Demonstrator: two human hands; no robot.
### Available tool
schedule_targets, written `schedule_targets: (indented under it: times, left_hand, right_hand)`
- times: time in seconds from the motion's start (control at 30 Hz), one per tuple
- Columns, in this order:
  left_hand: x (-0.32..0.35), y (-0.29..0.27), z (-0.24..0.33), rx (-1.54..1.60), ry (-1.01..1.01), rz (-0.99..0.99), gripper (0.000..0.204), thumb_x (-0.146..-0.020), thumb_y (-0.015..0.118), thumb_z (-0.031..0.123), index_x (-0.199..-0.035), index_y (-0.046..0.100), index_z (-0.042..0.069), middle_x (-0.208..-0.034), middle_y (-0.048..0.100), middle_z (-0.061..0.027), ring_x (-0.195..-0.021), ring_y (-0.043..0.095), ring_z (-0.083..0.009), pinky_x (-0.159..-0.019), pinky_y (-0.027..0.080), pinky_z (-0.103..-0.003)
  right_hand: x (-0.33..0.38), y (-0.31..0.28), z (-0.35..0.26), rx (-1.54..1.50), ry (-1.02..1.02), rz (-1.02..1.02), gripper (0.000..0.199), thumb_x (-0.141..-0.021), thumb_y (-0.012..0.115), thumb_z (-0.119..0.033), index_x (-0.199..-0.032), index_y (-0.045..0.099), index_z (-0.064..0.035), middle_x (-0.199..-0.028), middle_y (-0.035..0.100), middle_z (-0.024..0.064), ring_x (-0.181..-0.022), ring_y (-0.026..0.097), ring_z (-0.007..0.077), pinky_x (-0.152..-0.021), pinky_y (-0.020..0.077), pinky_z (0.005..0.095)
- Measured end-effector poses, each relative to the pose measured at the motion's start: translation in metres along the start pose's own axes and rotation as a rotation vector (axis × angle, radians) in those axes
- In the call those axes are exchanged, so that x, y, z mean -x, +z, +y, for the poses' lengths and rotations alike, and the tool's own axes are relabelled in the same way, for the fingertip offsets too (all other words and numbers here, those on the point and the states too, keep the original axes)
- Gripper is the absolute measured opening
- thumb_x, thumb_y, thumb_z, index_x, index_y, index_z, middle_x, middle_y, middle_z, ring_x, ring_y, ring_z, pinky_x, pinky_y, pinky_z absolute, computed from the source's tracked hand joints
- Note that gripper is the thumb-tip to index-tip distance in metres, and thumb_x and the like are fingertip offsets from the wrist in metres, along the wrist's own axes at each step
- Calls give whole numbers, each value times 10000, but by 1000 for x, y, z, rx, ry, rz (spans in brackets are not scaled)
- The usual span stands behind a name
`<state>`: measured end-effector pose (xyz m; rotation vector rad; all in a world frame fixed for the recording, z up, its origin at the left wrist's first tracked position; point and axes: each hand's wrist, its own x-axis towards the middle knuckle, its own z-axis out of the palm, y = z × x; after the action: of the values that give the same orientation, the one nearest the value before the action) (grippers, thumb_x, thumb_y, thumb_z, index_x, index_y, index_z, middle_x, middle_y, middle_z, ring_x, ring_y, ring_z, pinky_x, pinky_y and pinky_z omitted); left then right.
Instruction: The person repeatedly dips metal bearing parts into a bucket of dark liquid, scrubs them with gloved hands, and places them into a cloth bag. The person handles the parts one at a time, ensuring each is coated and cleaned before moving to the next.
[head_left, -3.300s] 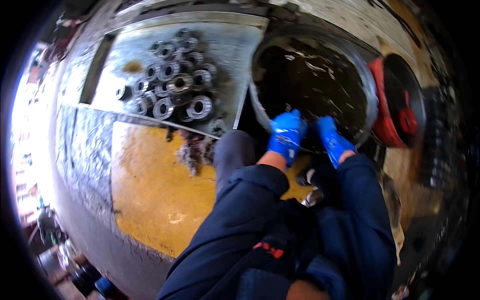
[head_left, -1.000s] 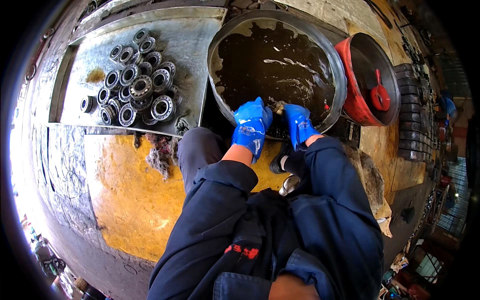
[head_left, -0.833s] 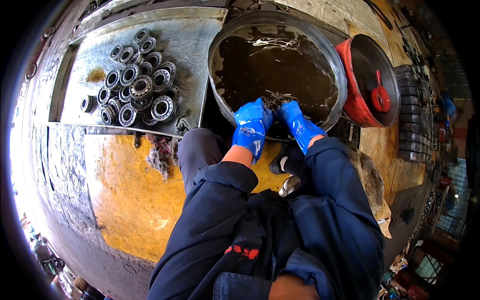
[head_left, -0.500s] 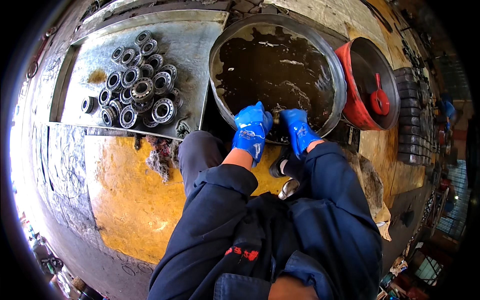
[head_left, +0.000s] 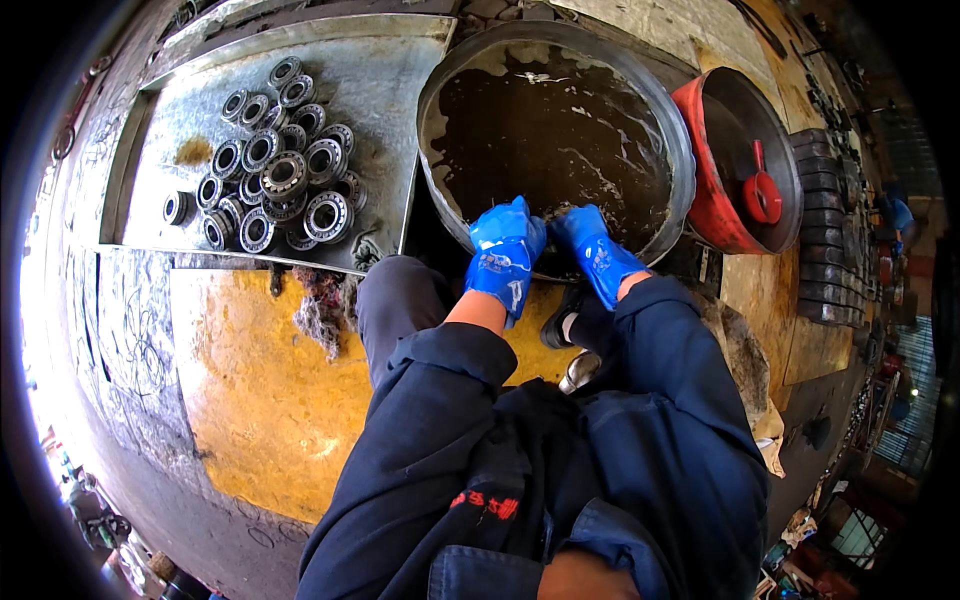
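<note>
Both hands wear blue rubber gloves and are over the near rim of a large round metal basin [head_left: 682, 190] of dark brown liquid. My left hand [head_left: 503, 245] is closed, knuckles up; what it grips, if anything, is hidden beneath the glove. Just to its right, my right hand [head_left: 597, 250] is also closed, its fingers curled down toward the left hand. A narrow gap separates the two gloves, and the thing they work on cannot be made out. Pale streaks of foam float on the liquid beyond them.
Left of the basin, a shallow metal tray [head_left: 385, 110] bears a heap of several roller bearings [head_left: 284, 176]. To the right stands a red tub [head_left: 712, 170] with a red ladle-like scoop [head_left: 762, 198] in it. Dark stacked blocks [head_left: 832, 230] lie farther right. A frayed rag [head_left: 318, 318] lies by my left knee.
My right hand has moved slightly left and up, closer to the left hand. My left hand has barely shifted. Foam streaks on the liquid have drifted.
</note>
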<state>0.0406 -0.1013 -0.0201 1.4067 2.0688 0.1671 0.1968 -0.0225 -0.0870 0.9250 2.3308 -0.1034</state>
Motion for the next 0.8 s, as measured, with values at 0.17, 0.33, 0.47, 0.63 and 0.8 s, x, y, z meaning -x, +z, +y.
schedule_targets:
  times: [0.17, 0.33, 0.47, 0.63, 0.8]
  left_hand:
    - [-2, 5, -2, 9, 4, 3, 423, -935, 583, 392, -1208, 670, 81, -1109, 746, -174, -1050, 714, -367, -913, 568, -493]
    - [-1, 0, 0, 1, 16, -14, 417, -936, 580, 392, -1201, 671, 84, -1103, 746, -172, -1049, 714, -368, -912, 565, -497]
    - [-4, 8, -3, -3, 10, -1, 413, -936, 578, 394, -1201, 669, 90, -1096, 746, -169, -1048, 713, -368, -920, 561, -500]
    - [0, 2, -9, -7, -3, 47, 415, -935, 579, 397, -1204, 669, 94, -1102, 747, -164, -1057, 711, -365, -929, 559, -497]
    - [0, -2, -10, -2, -15, 4, 410, -933, 584, 396, -1198, 671, 96, -1106, 747, -165, -1061, 711, -365, -917, 566, -492]
  right_hand:
    - [4, -5, 4, -213, 155, -140, 337, -922, 695, -350, -1183, 759, -147, -1207, 734, 149, -1127, 698, 350, -906, 558, 449]
    - [36, 18, 21, -840, 300, 14, 438, -910, 683, -397, -1235, 718, -106, -1191, 713, 192, -1145, 664, 395, -923, 536, 441]
    - [2, 16, 8, -49, -47, -69, 299, -947, 611, -310, -1175, 740, -166, -1155, 742, 130, -1105, 697, 343, -906, 554, 422]
    - [0, 15, 8, -165, -2, 62, 261, -912, 665, -269, -1128, 756, -155, -1128, 754, 131, -1096, 701, 356, -910, 556, 448]
    - [56, -20, 2, -927, 399, 34, 322, -913, 654, -272, -1170, 746, -102, -1170, 710, 225, -1120, 681, 382, -933, 541, 481]
